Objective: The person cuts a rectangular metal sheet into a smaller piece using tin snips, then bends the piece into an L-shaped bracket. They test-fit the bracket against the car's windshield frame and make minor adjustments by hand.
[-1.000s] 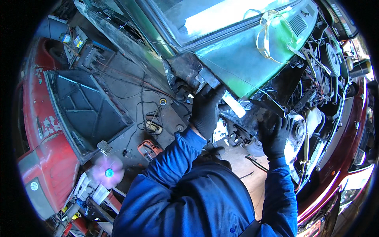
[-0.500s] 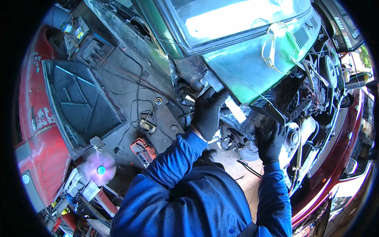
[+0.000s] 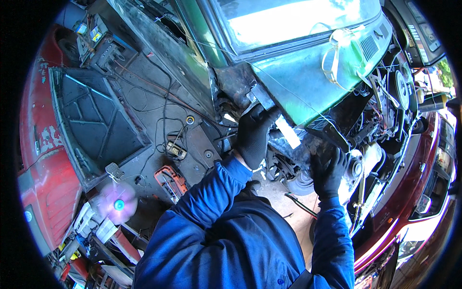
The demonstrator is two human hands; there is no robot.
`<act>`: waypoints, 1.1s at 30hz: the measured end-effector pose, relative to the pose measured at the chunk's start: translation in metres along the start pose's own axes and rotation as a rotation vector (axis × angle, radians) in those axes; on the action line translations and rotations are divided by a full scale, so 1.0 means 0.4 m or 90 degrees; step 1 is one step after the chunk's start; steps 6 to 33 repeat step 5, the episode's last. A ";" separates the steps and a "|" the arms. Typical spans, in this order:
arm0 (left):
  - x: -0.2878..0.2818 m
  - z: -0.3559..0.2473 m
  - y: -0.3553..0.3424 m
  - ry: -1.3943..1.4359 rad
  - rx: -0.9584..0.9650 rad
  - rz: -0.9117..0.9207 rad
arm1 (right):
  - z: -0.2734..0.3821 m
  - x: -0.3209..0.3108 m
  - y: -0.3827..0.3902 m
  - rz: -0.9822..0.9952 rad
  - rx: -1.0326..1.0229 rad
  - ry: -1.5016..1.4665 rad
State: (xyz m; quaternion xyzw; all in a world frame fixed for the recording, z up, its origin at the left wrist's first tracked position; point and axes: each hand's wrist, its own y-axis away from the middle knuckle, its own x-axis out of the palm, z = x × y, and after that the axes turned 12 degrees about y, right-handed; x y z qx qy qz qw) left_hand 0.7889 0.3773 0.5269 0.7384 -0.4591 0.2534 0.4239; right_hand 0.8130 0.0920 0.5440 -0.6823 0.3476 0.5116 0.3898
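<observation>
My left hand [image 3: 255,135], in a black glove, is closed on a flat metal strip [image 3: 288,132] along the front corner of a green car body [image 3: 293,91]. The strip's pale end shows past my fingers; a greyer metal piece [image 3: 261,96] shows on the other side, and whether the two are one is hidden. My right hand [image 3: 330,173], also gloved in black, has its fingers curled at the dark inner metal [image 3: 310,147] below that corner. What those fingers grip, if anything, is hidden. A dark flat piece [image 3: 329,137] sits just above them.
A pair of clear goggles [image 3: 332,60] rests on the green body near the windshield. At right lies the open engine bay [image 3: 385,96], beside a dark red car [image 3: 409,202]. Leftward are a spinning fan [image 3: 118,204], a detached door [image 3: 98,120], an orange tool case [image 3: 171,182] and floor cables [image 3: 166,103].
The view has shifted slightly, so the floor items appear a little further left. Both hands keep nearly the same places and grips.
</observation>
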 end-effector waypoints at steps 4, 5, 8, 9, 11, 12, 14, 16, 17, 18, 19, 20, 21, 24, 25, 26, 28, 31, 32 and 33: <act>-0.017 0.008 -0.012 -0.014 0.002 0.021 | -0.002 -0.001 0.003 0.008 -0.001 0.006; -0.026 0.009 -0.010 -0.064 0.039 0.060 | -0.004 0.002 0.005 0.009 0.001 0.001; -0.026 0.009 -0.010 -0.064 0.039 0.060 | -0.004 0.002 0.005 0.009 0.001 0.001; -0.026 0.009 -0.010 -0.064 0.039 0.060 | -0.004 0.002 0.005 0.009 0.001 0.001; -0.026 0.009 -0.010 -0.064 0.039 0.060 | -0.004 0.002 0.005 0.009 0.001 0.001; -0.026 0.009 -0.010 -0.064 0.039 0.060 | -0.004 0.002 0.005 0.009 0.001 0.001; -0.026 0.009 -0.010 -0.064 0.039 0.060 | -0.004 0.002 0.005 0.009 0.001 0.001; -0.026 0.009 -0.010 -0.064 0.039 0.060 | -0.004 0.002 0.005 0.009 0.001 0.001; -0.026 0.009 -0.010 -0.064 0.039 0.060 | -0.004 0.002 0.005 0.009 0.001 0.001; -0.026 0.009 -0.010 -0.064 0.039 0.060 | -0.004 0.002 0.005 0.009 0.001 0.001; -0.026 0.009 -0.010 -0.064 0.039 0.060 | -0.004 0.002 0.005 0.009 0.001 0.001; -0.026 0.009 -0.010 -0.064 0.039 0.060 | -0.004 0.002 0.005 0.009 0.001 0.001; -0.026 0.009 -0.010 -0.064 0.039 0.060 | -0.004 0.002 0.005 0.009 0.001 0.001; -0.026 0.009 -0.010 -0.064 0.039 0.060 | -0.004 0.002 0.005 0.009 0.001 0.001; -0.026 0.009 -0.010 -0.064 0.039 0.060 | -0.004 0.002 0.005 0.009 0.001 0.001; -0.026 0.009 -0.010 -0.064 0.039 0.060 | -0.004 0.002 0.005 0.009 0.001 0.001; -0.026 0.009 -0.010 -0.064 0.039 0.060 | -0.004 0.002 0.005 0.009 0.001 0.001; -0.026 0.009 -0.010 -0.064 0.039 0.060 | -0.004 0.002 0.005 0.009 0.001 0.001; -0.026 0.009 -0.010 -0.064 0.039 0.060 | -0.004 0.002 0.005 0.009 0.001 0.001; -0.026 0.009 -0.010 -0.064 0.039 0.060 | -0.004 0.002 0.005 0.009 0.001 0.001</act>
